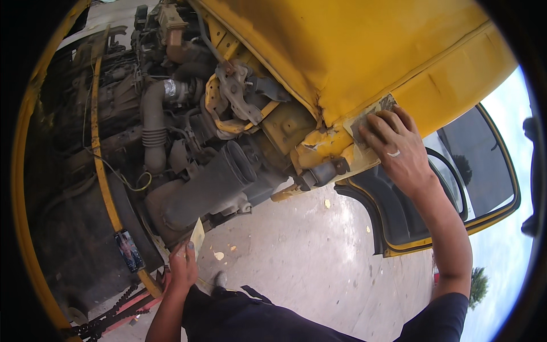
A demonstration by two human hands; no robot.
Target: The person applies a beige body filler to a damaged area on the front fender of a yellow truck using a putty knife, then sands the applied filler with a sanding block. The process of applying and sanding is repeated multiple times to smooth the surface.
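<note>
My right hand [397, 149] lies on the lower corner of a yellow truck cab panel [399, 45], a ring on one finger. Its fingers press a worn grey sheet, possibly sandpaper [358, 125], against the metal. Around that spot the paint is cracked and patchy, with rust at the panel's edge. Lower down, my left hand [182, 267] is closed on a flat pale-yellow piece [198, 236], held upright by its lower end. What this piece is I cannot make out.
Left of the panel sits the exposed engine [122, 85], with a black air duct [211, 182] and a ribbed hose [154, 128]. A phone [130, 251] rests against a yellow bar [99, 142]. An open cab door [484, 165] stands at right. Pale scraps dot the concrete floor [296, 251].
</note>
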